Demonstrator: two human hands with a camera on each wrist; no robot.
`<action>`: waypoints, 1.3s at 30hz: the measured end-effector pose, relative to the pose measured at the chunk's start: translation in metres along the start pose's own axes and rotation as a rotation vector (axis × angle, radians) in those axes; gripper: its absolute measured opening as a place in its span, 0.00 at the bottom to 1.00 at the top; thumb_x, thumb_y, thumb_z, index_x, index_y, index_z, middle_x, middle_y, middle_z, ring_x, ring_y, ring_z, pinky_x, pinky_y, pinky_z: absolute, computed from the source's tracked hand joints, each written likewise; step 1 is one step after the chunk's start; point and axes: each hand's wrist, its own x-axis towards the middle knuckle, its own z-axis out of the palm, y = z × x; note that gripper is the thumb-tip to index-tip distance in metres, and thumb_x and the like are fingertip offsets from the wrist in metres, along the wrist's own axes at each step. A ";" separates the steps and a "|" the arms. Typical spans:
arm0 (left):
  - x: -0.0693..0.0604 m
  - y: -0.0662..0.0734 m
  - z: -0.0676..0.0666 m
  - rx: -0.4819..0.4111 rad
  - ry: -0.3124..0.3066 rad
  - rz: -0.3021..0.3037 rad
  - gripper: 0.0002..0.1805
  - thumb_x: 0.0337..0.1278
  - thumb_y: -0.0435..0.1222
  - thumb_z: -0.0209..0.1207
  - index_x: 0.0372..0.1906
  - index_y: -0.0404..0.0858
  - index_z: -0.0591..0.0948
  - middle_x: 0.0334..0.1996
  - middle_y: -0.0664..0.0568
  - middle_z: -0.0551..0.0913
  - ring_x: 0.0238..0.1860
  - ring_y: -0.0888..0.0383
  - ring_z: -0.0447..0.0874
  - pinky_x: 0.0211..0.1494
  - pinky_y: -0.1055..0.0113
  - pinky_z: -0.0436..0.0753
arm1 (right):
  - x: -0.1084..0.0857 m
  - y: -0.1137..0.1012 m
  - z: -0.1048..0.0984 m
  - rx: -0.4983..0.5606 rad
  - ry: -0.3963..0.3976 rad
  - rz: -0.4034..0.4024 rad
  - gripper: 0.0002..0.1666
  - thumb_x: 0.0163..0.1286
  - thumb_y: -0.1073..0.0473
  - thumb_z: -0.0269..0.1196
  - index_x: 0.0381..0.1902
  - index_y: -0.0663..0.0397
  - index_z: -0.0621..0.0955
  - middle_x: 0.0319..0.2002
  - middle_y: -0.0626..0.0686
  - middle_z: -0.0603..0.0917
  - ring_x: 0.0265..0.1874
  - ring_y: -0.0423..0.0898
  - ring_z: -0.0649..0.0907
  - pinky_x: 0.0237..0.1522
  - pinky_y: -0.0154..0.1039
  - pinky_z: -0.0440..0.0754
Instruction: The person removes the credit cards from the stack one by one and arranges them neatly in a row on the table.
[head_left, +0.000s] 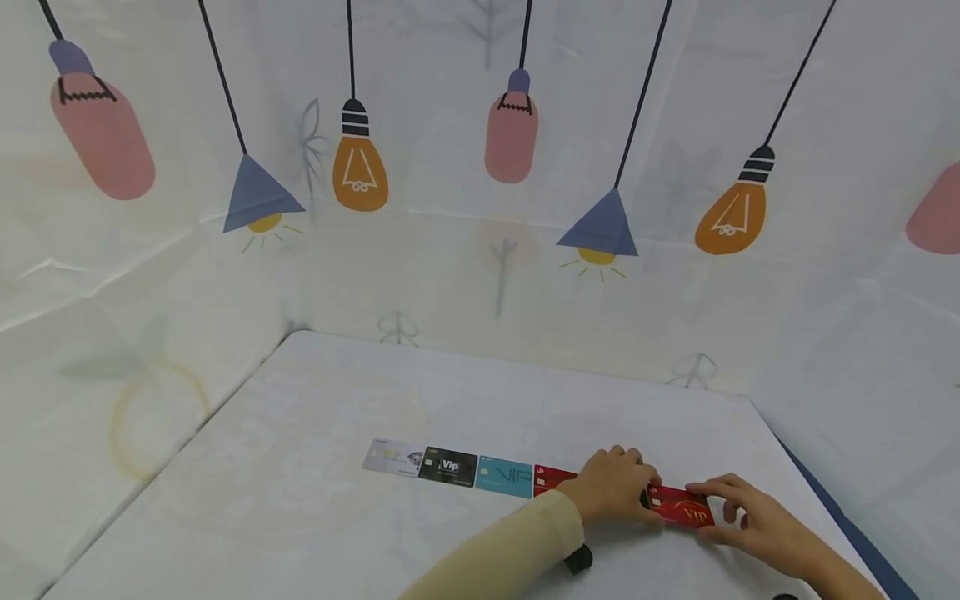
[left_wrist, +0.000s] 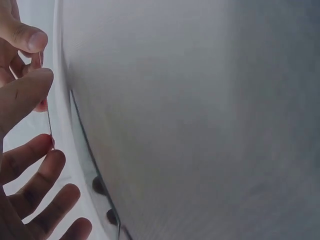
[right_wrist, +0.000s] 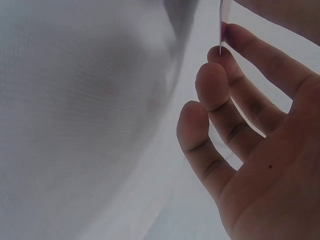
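In the head view, a red VIP card (head_left: 681, 507) is held between the two hands. The left hand (head_left: 617, 483) grips its left end. At the right end, thumb and fingers of the right hand (head_left: 761, 521) pinch its edges. The left wrist view shows the card (left_wrist: 49, 120) edge-on as a thin line between fingertips of both hands. Only a thin edge of the card (right_wrist: 221, 30) appears in the right wrist view, at the right hand's fingertips. Whether the card touches the table is hard to tell.
A row of cards lies left of the hands: a silver card (head_left: 392, 457), a black Vip card (head_left: 448, 466), a teal VIP card (head_left: 504, 477) and another red card (head_left: 553, 478), partly hidden by the left arm. The white table (head_left: 262, 517) meets patterned cloth walls (head_left: 420, 267).
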 end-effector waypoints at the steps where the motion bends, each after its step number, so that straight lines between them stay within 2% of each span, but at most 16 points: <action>1: 0.001 0.000 0.002 -0.004 -0.004 -0.004 0.28 0.52 0.65 0.67 0.59 0.65 0.81 0.51 0.68 0.77 0.50 0.68 0.72 0.55 0.71 0.74 | 0.000 0.001 0.000 0.000 -0.002 0.000 0.34 0.60 0.50 0.75 0.61 0.57 0.80 0.50 0.55 0.78 0.31 0.37 0.71 0.28 0.32 0.73; 8: 0.003 0.002 0.007 -0.021 -0.014 -0.027 0.27 0.51 0.64 0.68 0.58 0.66 0.81 0.48 0.68 0.77 0.48 0.68 0.71 0.55 0.70 0.73 | 0.001 0.004 0.003 0.000 -0.008 -0.003 0.34 0.59 0.50 0.76 0.60 0.57 0.80 0.50 0.55 0.78 0.31 0.37 0.71 0.27 0.33 0.72; 22: 0.012 0.007 0.014 0.037 -0.006 -0.045 0.25 0.49 0.65 0.69 0.52 0.66 0.83 0.42 0.68 0.76 0.45 0.67 0.69 0.51 0.69 0.70 | 0.005 0.010 0.004 0.022 -0.048 0.050 0.36 0.57 0.51 0.77 0.61 0.58 0.80 0.50 0.56 0.78 0.32 0.38 0.70 0.28 0.33 0.72; 30: 0.010 0.011 0.009 0.035 -0.029 -0.058 0.25 0.48 0.64 0.70 0.52 0.65 0.83 0.41 0.67 0.75 0.44 0.66 0.69 0.52 0.68 0.70 | 0.007 0.011 0.005 0.052 -0.070 0.089 0.38 0.57 0.51 0.77 0.62 0.61 0.78 0.51 0.58 0.78 0.33 0.39 0.70 0.29 0.32 0.75; 39: 0.009 0.011 0.007 0.033 -0.031 -0.062 0.26 0.48 0.64 0.71 0.53 0.64 0.83 0.43 0.68 0.76 0.45 0.66 0.70 0.53 0.67 0.71 | 0.009 0.012 0.006 0.030 -0.070 0.116 0.40 0.55 0.50 0.78 0.63 0.61 0.78 0.53 0.59 0.78 0.34 0.41 0.71 0.30 0.32 0.75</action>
